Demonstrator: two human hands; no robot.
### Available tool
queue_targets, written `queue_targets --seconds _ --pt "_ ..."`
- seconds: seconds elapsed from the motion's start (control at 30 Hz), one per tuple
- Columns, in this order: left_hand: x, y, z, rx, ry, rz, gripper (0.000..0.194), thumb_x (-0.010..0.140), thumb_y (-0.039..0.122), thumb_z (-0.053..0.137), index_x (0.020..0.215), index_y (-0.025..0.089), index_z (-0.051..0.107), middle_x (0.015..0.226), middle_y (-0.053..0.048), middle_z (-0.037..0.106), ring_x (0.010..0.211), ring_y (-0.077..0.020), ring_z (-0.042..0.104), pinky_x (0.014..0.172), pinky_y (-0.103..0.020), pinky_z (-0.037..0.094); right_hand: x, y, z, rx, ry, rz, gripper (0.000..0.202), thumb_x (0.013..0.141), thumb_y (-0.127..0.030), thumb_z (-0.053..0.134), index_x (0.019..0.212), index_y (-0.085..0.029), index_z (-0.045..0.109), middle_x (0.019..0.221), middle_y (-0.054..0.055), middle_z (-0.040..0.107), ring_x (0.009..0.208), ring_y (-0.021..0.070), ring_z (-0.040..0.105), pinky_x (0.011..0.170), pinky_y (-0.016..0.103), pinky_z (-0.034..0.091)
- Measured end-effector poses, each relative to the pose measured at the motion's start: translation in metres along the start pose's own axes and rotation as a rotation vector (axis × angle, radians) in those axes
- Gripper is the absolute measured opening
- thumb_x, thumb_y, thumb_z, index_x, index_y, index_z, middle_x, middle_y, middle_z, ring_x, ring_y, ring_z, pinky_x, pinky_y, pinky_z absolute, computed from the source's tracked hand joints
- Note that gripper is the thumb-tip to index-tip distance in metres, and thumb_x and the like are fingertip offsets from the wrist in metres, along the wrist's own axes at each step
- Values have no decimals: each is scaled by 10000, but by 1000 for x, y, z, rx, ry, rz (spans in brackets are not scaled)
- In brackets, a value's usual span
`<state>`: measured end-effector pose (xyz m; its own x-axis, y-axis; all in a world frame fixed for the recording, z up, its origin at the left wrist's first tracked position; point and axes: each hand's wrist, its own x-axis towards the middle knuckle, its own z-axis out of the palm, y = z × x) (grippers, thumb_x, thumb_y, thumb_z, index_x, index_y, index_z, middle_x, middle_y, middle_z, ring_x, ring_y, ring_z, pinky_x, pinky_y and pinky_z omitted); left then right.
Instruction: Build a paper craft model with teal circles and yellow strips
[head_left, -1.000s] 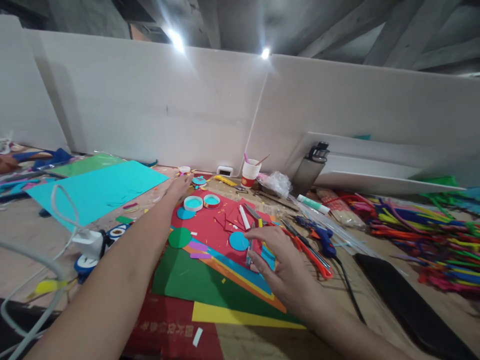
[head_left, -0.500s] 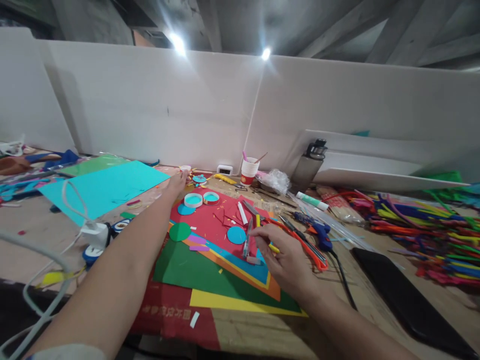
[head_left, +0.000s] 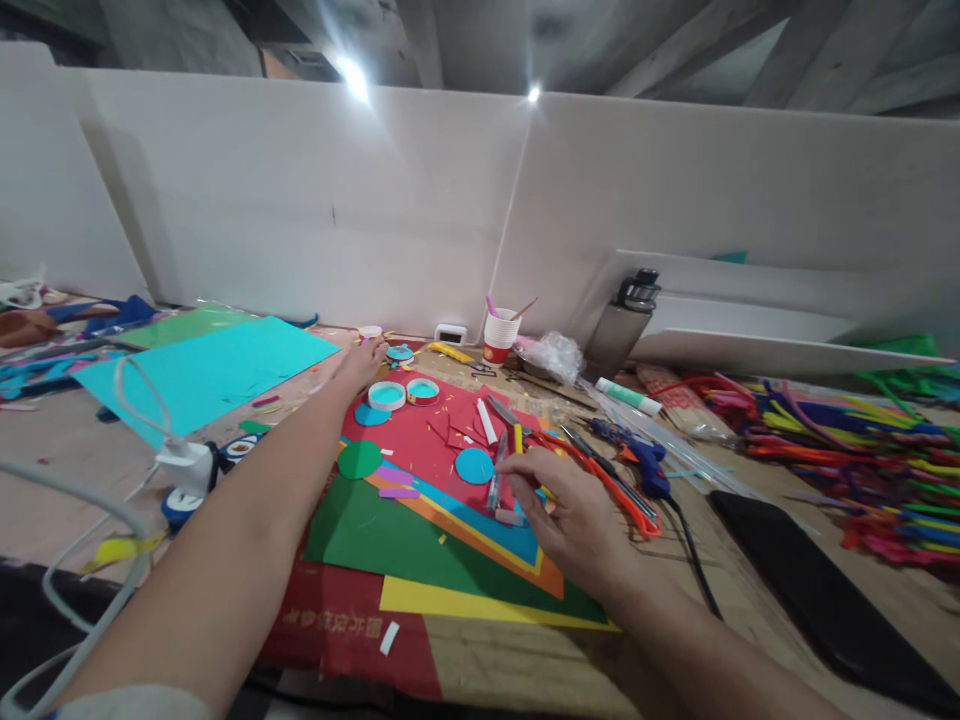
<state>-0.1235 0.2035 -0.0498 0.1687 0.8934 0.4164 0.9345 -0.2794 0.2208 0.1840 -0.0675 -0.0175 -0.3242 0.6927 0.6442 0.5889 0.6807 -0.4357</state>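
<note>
My left hand (head_left: 366,360) reaches to the back of the table, its fingers stretched out beside a small pale round container (head_left: 370,332) and a turquoise decorated disc (head_left: 400,353). Whether it touches the container I cannot tell. My right hand (head_left: 566,510) hovers or rests over the right side of the stacked coloured paper, loosely curled, with a gap between thumb and fingers and nothing visible in it. Its fingertips are close to a clear pen (head_left: 495,480). On the red sheet (head_left: 420,440) lie a blue paper circle (head_left: 474,466) and two white rings (head_left: 386,396) with turquoise insides.
Scissors (head_left: 600,470), a blue glue gun (head_left: 645,470) with its cord and a black phone-like slab (head_left: 810,590) lie to the right. Behind stand paper cups (head_left: 500,338) and a bottle (head_left: 621,325). A charger with cables (head_left: 184,465) sits left, near turquoise sheet (head_left: 217,370).
My left hand has shifted slightly to the right and its fingers now lie more stretched out beside the small container. My right hand has barely moved. The view has tilted a little.
</note>
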Motion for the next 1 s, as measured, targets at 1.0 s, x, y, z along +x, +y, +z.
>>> queue_targets --seconds 1.0 --pt "15 11 7 -182 52 -163 620 813 500 601 1310 132 572 1242 -167 639 1149 -287 575 967 -374 418 0 -1 3 -5 -61 -41 161 922 -158 508 995 -207 643 862 38 688 819 142 649 773 259 516"
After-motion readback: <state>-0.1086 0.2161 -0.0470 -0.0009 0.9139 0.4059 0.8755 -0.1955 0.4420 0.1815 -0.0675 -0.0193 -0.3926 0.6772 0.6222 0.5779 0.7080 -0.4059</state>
